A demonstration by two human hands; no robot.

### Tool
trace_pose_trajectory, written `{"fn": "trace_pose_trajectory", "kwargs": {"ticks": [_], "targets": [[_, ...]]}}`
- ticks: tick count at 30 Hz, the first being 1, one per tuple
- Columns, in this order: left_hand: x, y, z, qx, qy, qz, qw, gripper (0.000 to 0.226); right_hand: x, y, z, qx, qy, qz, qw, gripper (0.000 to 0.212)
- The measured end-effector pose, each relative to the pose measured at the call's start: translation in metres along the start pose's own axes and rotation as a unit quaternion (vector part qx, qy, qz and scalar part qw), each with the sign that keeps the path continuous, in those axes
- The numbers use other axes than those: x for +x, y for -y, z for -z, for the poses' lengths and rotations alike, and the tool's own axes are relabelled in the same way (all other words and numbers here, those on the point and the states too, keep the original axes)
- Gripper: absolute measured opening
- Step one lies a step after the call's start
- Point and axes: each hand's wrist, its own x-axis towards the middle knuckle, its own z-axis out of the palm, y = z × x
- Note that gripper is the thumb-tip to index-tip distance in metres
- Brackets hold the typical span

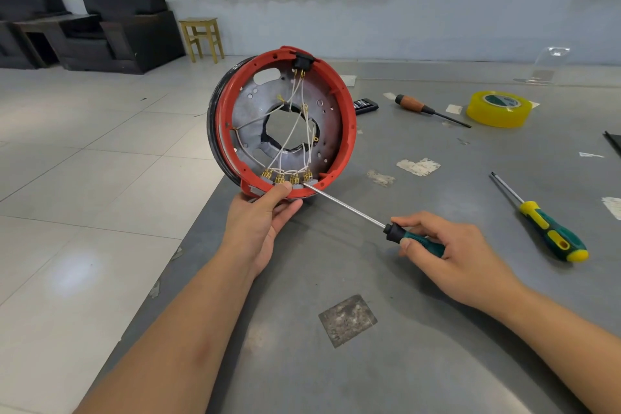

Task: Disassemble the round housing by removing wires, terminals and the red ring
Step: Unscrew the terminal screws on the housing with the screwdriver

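Observation:
The round housing (247, 118) stands on edge at the table's left edge, its open side facing me. A red ring (349, 124) runs round its rim. White wires (295, 131) cross the metal plate inside and end in several brass terminals (285, 176) along the bottom rim. A black socket (302, 60) sits at the top. My left hand (265, 222) grips the housing's lower rim, thumb on the red ring. My right hand (453, 255) holds a green-handled screwdriver (349, 210), whose tip touches the rim by the rightmost terminal.
On the grey table (369, 363) lie a second green-and-yellow screwdriver (544, 222), a wooden-handled screwdriver (426, 109), a roll of yellow tape (499, 109) and a black bit case (366, 106). Tiled floor, dark armchairs (127, 23) and a stool (201, 37) lie to the left.

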Motion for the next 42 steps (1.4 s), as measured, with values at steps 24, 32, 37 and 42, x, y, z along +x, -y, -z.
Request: {"fn": "trace_pose_trajectory", "kwargs": {"ticks": [24,32,37,42], "targets": [[-0.005,-0.002,0.000,0.009,0.007,0.003,1.000,0.035,0.000,-0.006,0.014,-0.010,-0.037,0.032,0.999,0.037],[-0.003,-0.005,0.003,0.015,0.026,0.033,0.999,0.030,0.003,-0.012,0.016,0.001,-0.035,0.031,0.999,0.037],[0.001,-0.005,0.008,0.014,0.046,0.053,0.997,0.019,0.005,-0.019,0.018,0.020,-0.028,0.020,0.999,0.038],[0.004,-0.005,0.012,0.009,0.061,0.068,0.996,0.023,0.005,-0.021,0.017,0.036,-0.021,0.012,0.999,0.038]]}}
